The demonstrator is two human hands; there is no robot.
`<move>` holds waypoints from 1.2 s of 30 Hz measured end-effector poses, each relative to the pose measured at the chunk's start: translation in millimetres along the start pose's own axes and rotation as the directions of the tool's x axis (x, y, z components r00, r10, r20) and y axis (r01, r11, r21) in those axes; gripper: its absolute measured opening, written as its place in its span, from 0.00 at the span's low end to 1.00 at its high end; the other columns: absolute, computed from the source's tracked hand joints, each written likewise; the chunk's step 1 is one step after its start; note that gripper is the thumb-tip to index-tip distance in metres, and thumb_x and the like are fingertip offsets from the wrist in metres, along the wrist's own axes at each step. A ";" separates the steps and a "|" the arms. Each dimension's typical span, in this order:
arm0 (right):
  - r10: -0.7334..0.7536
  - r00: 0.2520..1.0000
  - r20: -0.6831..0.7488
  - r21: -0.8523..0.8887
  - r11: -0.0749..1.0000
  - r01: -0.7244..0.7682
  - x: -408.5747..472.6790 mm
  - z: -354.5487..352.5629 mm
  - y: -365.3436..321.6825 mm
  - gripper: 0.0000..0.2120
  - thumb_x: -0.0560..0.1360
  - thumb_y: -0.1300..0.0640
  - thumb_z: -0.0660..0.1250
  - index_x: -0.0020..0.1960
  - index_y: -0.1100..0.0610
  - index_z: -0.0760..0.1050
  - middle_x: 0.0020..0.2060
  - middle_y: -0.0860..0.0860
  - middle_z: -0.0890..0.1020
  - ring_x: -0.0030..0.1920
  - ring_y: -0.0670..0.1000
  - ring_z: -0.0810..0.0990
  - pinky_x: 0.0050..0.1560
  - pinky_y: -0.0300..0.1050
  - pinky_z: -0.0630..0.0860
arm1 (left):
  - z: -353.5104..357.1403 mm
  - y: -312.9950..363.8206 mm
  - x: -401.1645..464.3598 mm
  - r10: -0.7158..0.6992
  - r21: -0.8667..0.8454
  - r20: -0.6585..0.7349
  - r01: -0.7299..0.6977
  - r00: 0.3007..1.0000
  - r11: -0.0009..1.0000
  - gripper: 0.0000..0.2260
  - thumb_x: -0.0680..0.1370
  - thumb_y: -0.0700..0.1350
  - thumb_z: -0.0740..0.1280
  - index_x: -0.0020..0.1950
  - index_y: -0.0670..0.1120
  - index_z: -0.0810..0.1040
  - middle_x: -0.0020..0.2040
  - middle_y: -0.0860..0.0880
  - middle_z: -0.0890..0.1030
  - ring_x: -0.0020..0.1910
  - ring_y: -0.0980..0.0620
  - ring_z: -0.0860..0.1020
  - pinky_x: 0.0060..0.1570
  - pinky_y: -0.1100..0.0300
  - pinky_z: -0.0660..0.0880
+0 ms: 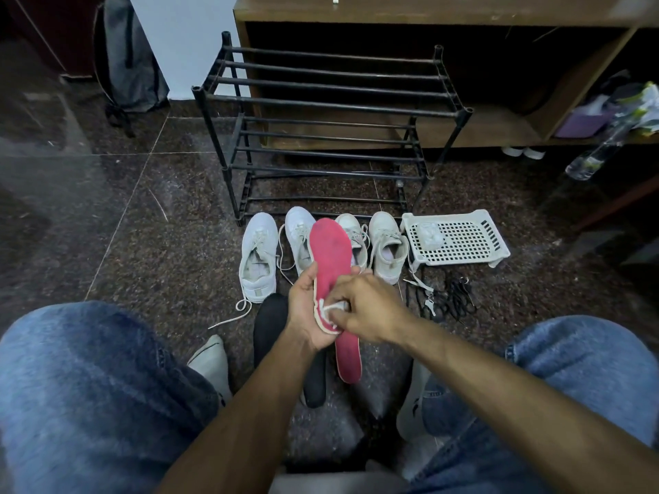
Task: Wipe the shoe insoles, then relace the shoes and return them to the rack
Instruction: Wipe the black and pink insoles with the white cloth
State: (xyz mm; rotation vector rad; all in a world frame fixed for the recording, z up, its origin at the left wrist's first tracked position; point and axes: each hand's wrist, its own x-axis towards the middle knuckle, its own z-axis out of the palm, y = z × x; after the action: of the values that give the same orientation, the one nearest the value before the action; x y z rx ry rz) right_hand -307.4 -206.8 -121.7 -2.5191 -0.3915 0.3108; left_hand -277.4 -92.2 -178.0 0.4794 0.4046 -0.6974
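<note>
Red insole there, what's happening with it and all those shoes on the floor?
A seated person holds the red insole in the left hand and wipes it with a white cloth pinched in the right hand. A black insole lies on the floor below. Four white shoes stand in a row before the black rack, which holds no shoes. Loose black laces lie by a white tray.

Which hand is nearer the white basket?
Right. The right hand, pinching a white wipe on the red insole, sits closer to the white basket; the left hand grips the insole's far side.
</note>
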 end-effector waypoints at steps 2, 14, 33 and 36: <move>0.032 0.993 -0.118 -0.160 0.986 -0.051 11.6 -6.5 2.4 0.07 0.75 0.53 0.66 0.50 0.51 0.81 0.46 0.47 0.78 0.49 0.54 0.78 0.48 0.50 0.76 | 2.9 -1.9 3.0 -0.004 -0.012 0.007 0.004 1.000 1.000 0.21 0.80 0.55 0.58 0.61 0.41 0.79 0.54 0.43 0.81 0.54 0.46 0.80 0.57 0.52 0.76; 0.031 0.992 -0.125 -0.179 0.982 -0.053 9.2 -6.7 1.7 0.07 0.75 0.55 0.65 0.50 0.52 0.82 0.47 0.47 0.78 0.47 0.53 0.79 0.48 0.51 0.77 | 6.7 5.3 1.1 0.005 -0.013 0.015 -0.005 1.000 1.000 0.22 0.80 0.55 0.57 0.58 0.38 0.78 0.51 0.42 0.82 0.48 0.45 0.82 0.49 0.53 0.80; 0.106 0.983 -0.152 -0.060 0.991 -0.117 10.9 4.5 6.4 0.08 0.75 0.57 0.66 0.52 0.53 0.83 0.45 0.44 0.77 0.46 0.50 0.78 0.46 0.46 0.75 | -6.8 5.7 -1.8 0.027 0.023 0.026 -0.028 0.999 0.999 0.18 0.78 0.51 0.61 0.55 0.38 0.82 0.47 0.43 0.82 0.44 0.46 0.81 0.48 0.54 0.78; -0.014 1.000 -0.023 -0.094 0.996 0.012 -2.9 6.4 2.0 0.09 0.74 0.57 0.67 0.52 0.51 0.83 0.46 0.43 0.78 0.46 0.49 0.78 0.46 0.48 0.76 | -8.8 4.1 1.2 0.030 0.007 -0.011 -0.030 1.000 1.000 0.21 0.79 0.52 0.59 0.61 0.37 0.78 0.54 0.41 0.80 0.50 0.44 0.80 0.54 0.51 0.76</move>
State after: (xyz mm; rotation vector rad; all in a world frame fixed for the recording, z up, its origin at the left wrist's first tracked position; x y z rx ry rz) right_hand -311.6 -206.2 -127.7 -2.6081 -0.4222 0.2633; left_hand -275.5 -85.3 -184.7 0.4952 0.4048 -0.6680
